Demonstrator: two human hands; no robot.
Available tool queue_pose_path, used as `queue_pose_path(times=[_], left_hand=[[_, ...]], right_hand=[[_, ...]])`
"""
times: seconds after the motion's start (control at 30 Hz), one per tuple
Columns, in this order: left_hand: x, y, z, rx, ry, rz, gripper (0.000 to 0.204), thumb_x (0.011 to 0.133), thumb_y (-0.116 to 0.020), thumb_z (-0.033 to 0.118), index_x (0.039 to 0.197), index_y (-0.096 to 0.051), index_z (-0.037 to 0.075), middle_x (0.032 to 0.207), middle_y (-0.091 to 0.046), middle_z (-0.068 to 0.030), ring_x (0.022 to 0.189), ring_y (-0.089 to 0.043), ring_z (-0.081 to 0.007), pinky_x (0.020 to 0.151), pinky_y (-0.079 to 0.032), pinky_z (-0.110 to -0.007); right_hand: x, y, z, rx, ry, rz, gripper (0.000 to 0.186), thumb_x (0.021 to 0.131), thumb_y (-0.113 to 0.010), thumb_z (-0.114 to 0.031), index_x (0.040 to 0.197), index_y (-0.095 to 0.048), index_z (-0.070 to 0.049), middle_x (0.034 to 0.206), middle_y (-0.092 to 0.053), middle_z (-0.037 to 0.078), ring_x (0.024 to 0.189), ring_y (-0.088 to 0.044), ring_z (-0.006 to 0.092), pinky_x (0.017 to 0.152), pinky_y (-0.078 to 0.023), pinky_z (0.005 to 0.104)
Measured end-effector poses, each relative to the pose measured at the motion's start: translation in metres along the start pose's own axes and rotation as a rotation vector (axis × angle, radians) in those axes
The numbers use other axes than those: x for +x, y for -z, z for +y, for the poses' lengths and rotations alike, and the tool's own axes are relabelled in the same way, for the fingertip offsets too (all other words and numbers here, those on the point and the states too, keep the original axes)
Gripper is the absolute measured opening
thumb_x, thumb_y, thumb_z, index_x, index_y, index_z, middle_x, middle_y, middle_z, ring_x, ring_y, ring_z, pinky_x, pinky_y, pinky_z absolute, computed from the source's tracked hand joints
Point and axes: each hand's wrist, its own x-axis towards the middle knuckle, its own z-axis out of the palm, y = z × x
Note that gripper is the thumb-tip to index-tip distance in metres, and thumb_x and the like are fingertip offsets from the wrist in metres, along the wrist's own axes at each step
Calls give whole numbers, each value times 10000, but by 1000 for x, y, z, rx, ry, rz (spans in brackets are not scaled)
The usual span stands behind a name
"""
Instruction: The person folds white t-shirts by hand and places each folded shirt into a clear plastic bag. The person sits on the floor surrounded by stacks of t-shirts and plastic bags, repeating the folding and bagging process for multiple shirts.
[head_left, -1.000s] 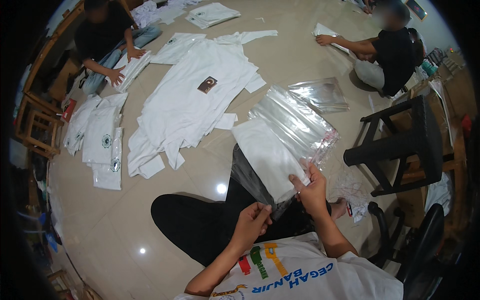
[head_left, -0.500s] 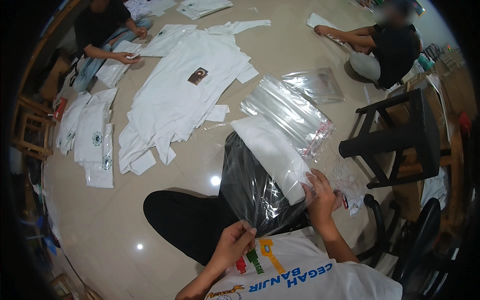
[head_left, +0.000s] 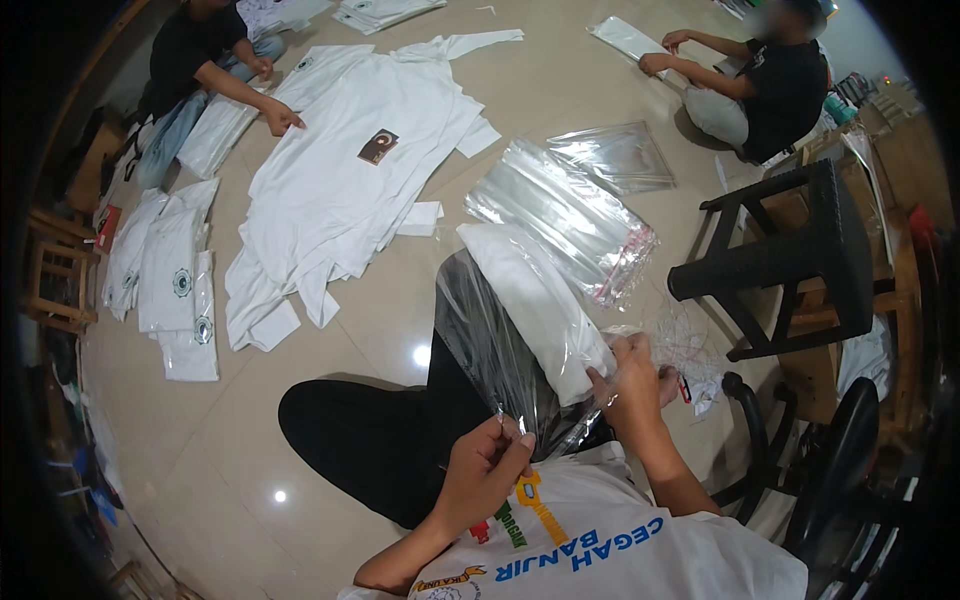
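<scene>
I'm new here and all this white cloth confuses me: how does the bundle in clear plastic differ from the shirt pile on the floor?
The white bundle is narrow and compact; the shirt pile is spread wide, with sleeves sticking out.
The bundle is in clear plastic, at the person's right hand; the pile lies uncovered on the floor.
The bundle's visible side looks plain; the pile shows a brown rectangle.
Both are white cloth.

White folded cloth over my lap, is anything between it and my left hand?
Yes, but only clear plastic film. It spreads from your left hand, which pinches its near edge, to the white folded cloth on the right. Nothing solid shows in that gap.
</scene>
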Motion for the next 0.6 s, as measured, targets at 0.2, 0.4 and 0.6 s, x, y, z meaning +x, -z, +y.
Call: queue_pose_path(times=[0.2, 0.4, 0.6], left_hand=[[9, 0, 6, -21, 15, -7, 219, 1096, -593, 185, 912, -571, 69, 707, -631, -11, 533, -479, -14, 490, -356, -197], [8, -1, 3, -44, 50, 14, 264, 1108, -576, 222, 890, -568, 73, 669, -609, 14, 514, -462, -14, 482, -347, -196], [49, 36, -54, -279, -160, 304, 530, 1122, -458, 504, 1304, -522, 10, 1284, -595, -137, 1117, -574, -190, 902, -488, -340]], right_hand=[[8, -13, 24, 121, -50, -148, 304, 904, -808, -182, 1095, -682, 17, 912, -669, 210, 842, -669, 473, 774, -559, 474], [14, -30, 37, 708, -351, -285, 174, 922, -761, -76, 1059, -693, 5, 982, -757, 139, 790, -668, 290, 784, -538, 342], [26, -32, 5, 1359, -177, -42, 137, 918, -649, 17, 1041, -641, -42, 1481, -596, 172, 1360, -556, 245, 1154, -402, 382]])
